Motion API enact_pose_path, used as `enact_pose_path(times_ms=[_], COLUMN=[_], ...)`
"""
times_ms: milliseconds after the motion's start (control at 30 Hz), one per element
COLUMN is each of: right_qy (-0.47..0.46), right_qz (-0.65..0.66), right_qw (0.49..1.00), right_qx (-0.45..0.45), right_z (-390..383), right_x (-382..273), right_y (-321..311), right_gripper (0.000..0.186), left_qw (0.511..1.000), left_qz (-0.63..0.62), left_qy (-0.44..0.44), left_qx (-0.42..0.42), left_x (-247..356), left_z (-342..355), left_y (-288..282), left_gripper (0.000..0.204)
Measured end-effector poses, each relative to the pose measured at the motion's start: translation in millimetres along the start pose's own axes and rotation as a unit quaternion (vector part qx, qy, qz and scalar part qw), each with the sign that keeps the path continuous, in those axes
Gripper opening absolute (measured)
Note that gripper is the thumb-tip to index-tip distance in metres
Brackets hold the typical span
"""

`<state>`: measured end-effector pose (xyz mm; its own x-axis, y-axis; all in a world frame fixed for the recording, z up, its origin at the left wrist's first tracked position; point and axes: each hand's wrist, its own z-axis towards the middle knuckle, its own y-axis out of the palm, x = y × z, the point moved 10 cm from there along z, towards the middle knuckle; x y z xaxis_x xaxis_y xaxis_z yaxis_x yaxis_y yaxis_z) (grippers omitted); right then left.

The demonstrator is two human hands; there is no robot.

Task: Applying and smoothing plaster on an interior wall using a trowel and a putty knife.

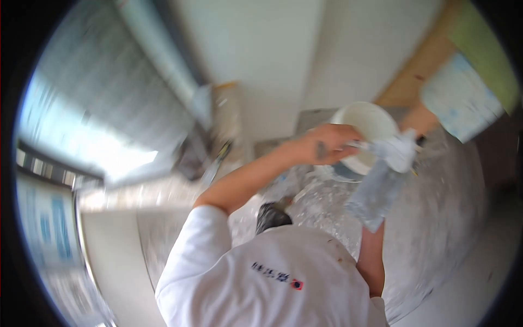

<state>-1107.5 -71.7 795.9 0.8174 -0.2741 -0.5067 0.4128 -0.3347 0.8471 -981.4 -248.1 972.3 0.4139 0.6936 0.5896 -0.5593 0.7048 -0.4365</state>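
Note:
My left hand (335,143) is closed round the handle of a putty knife, over the near side of a white bucket (370,113). The knife's blade meets a thick lump of white putty (399,151). That putty sits on the far end of a grey, flat-bladed trowel (373,196), tilted in front of the bucket. Up to the underside of this trowel runs my right forearm (372,259); the blade covers my right hand, which appears to hold it from below. Pale material coats the inside of the bucket. Motion blurs the knife and trowel.
Crumpled plastic sheeting (436,218) covers the floor. Another knife-like tool (222,155) lies at the left, near a dark bag-like item (193,158). White walls (250,60) stand ahead, a wooden board (417,57) and hanging pale sheet (463,98) at the right.

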Motion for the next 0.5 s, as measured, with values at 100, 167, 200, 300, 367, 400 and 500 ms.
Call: enact_pose_path(times_ms=[100, 167, 200, 300, 367, 400, 500], right_qy=[0.321, 0.401, 0.418, 0.471, 0.522, 0.55, 0.485], right_qz=[0.233, 0.23, 0.241, 0.214, 0.24, 0.235, 0.079], right_qw=[0.902, 0.87, 0.857, 0.848, 0.803, 0.778, 0.864], right_qx=[-0.172, -0.169, -0.18, -0.115, -0.159, -0.192, -0.109], right_z=[-10.6, -38.0, -58.7, -114.5, -144.1, -156.4, -168.0], right_x=[86.1, 143.7, 171.0, 235.3, 264.7, 278.1, 315.7], right_y=[41.9, 36.2, 34.9, 19.1, 34.5, 42.1, 4.7], right_gripper=[0.022, 0.019, 0.019, 0.022, 0.026, 0.026, 0.035], left_qw=[0.977, 0.94, 0.917, 0.881, 0.868, 0.856, 0.826], left_qz=[0.2, 0.321, 0.375, 0.441, 0.465, 0.487, 0.535], left_qy=[0.007, -0.001, -0.002, -0.048, -0.099, -0.109, -0.146], left_qx=[0.073, 0.116, 0.133, 0.166, 0.142, 0.132, 0.103], left_x=[51.8, 78.0, 99.5, 144.7, 161.7, 172.1, 211.3], left_z=[-96.1, -165.4, -204.8, -283.1, -321.9, -338.1, -389.7], left_y=[23.8, 29.7, 35.9, 52.2, 46.4, 38.6, 18.0], left_gripper=[0.03, 0.032, 0.032, 0.032, 0.032, 0.032, 0.033])
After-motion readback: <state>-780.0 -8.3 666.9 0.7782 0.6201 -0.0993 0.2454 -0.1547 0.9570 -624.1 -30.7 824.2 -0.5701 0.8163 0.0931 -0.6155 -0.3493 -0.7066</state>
